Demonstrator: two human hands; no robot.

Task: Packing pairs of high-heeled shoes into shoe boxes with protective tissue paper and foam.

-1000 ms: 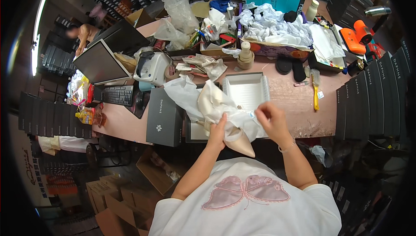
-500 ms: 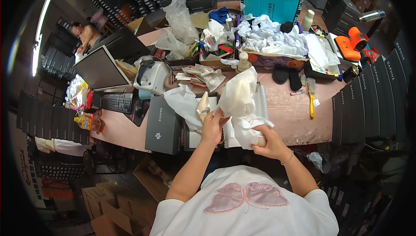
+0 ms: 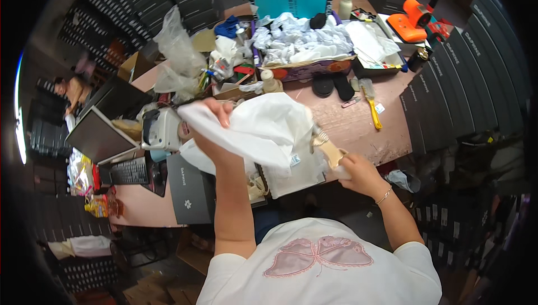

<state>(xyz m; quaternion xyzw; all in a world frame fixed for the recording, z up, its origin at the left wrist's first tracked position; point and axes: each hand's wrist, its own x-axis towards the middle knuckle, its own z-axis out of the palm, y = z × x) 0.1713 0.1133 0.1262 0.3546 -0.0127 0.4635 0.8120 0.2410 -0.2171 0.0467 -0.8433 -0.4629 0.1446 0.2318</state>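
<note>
My left hand is raised over the table, its fingers closed on a large sheet of white tissue paper that spreads out to the right. My right hand grips a beige shoe with a shiny ornament, tilted and partly free of the paper. Below the paper lies a white, shallow, box-like piece. To its left, something beige, partly hidden, shows in an opening. A dark grey shoebox part stands left of that, behind my left forearm.
A box of crumpled white paper stands at the back. Black shoeboxes are stacked at the right. A yellow-handled brush and black insoles lie on the table. A monitor, keyboard and label printer are at the left.
My left hand has moved up and left, pulling the tissue paper open. The shoe in my right hand, earlier wrapped, is now uncovered. The view has shifted to the right.
</note>
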